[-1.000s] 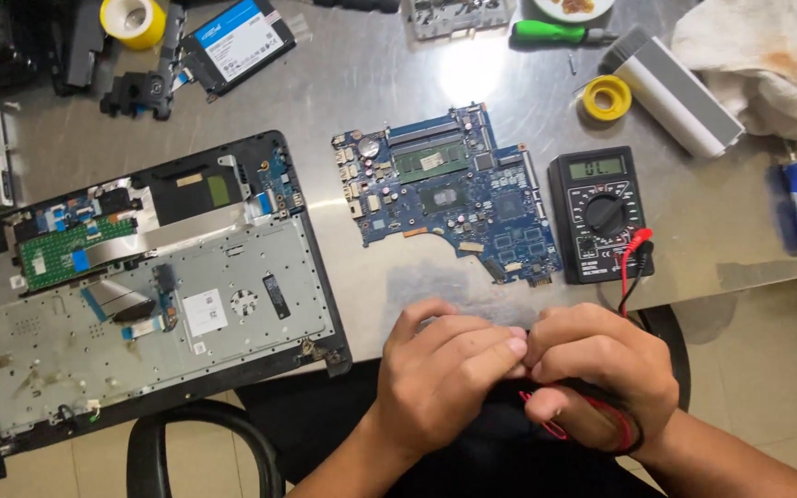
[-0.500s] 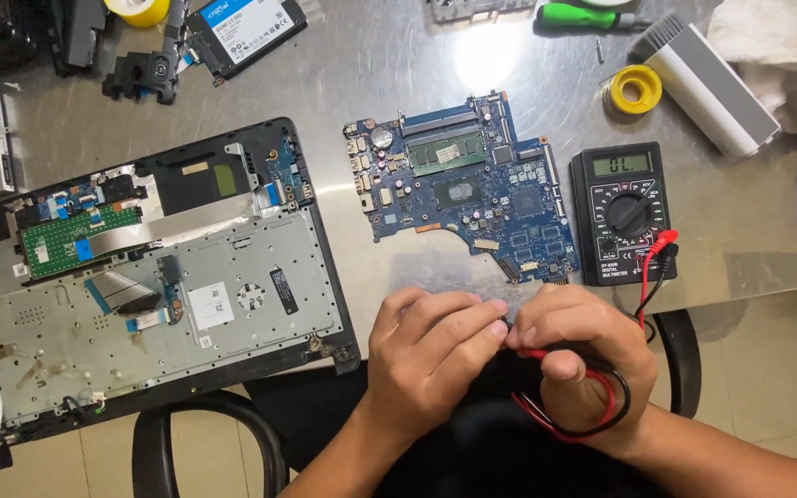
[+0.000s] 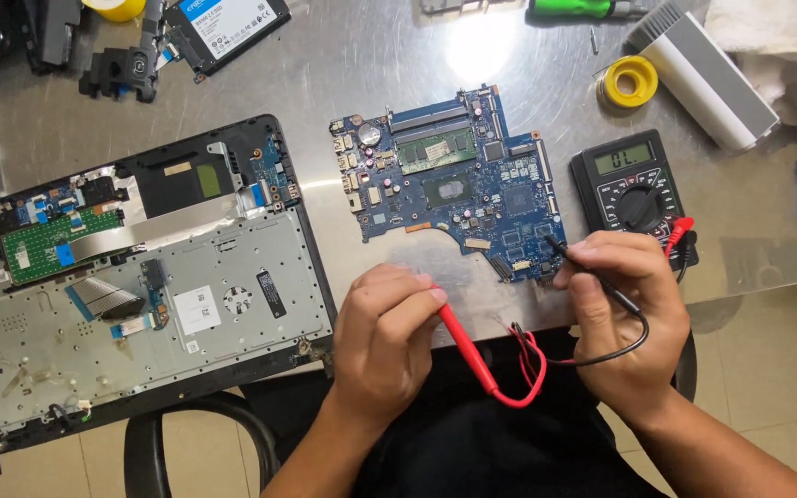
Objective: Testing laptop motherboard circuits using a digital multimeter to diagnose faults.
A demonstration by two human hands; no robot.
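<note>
You pinch the red probe [image 3: 468, 355] in your left hand [image 3: 385, 337] and the black probe [image 3: 592, 272] in your right hand [image 3: 624, 314], poised for probing; next, steady both tips onto the blue motherboard [image 3: 454, 184] at twelve o'clock.

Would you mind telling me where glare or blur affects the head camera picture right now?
Head view: a bright white glare patch sits on the bare steel table above the blue laptop motherboard; the board, the black multimeter, the left hand holding the red probe and the right hand holding the black probe look sharp; soft shadows fall under both hands.
</note>
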